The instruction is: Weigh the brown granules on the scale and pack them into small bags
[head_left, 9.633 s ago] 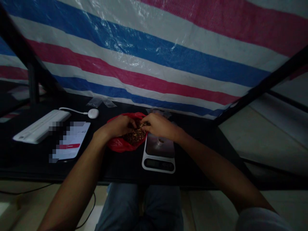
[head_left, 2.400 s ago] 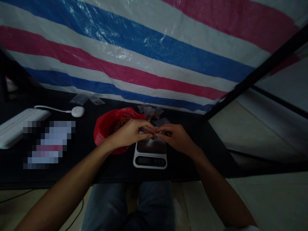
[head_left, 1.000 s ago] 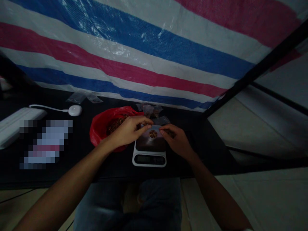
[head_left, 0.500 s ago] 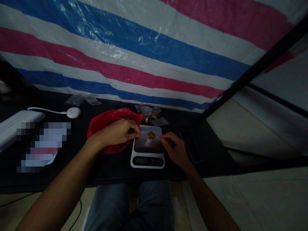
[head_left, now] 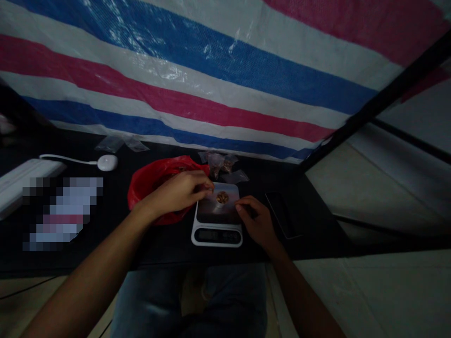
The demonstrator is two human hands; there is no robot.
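A small brown pile (head_left: 221, 197) lies on a digital kitchen scale (head_left: 211, 215), toward its 12 o'clock edge. The left hand (head_left: 174, 193) is curled at 9 o'clock, over a red plastic bag (head_left: 148, 185); I cannot tell if it holds something. The right hand (head_left: 255, 221) is half open and seems empty, at 4 o'clock.

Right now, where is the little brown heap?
The brown heap sits on the digital scale mid-view in the head camera, between the left hand and right hand.

Tarp (head_left: 218, 80) — blue, pink, white stripes; plastic bag (head_left: 155, 183) — red
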